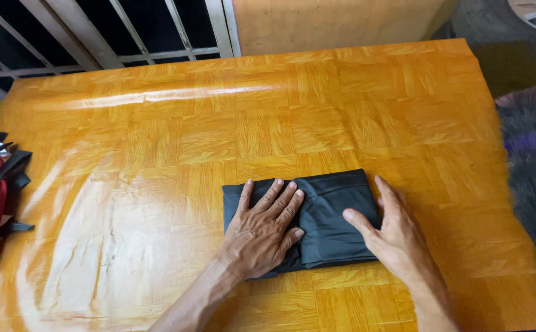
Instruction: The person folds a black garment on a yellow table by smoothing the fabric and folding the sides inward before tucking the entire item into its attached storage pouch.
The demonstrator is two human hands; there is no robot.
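No grip closed: my left hand (262, 230) lies flat on the folded dark cloth (329, 215), right hand (391, 230) open at its right edge.
Cloth sits mid-table (157, 154); press evenly, keep edges squared.

My glossy orange parquet-patterned table (157, 123) catches a bright streak of light, with white window bars (126, 31) over darkness beyond it and a tan wall panel (336, 21) alongside.
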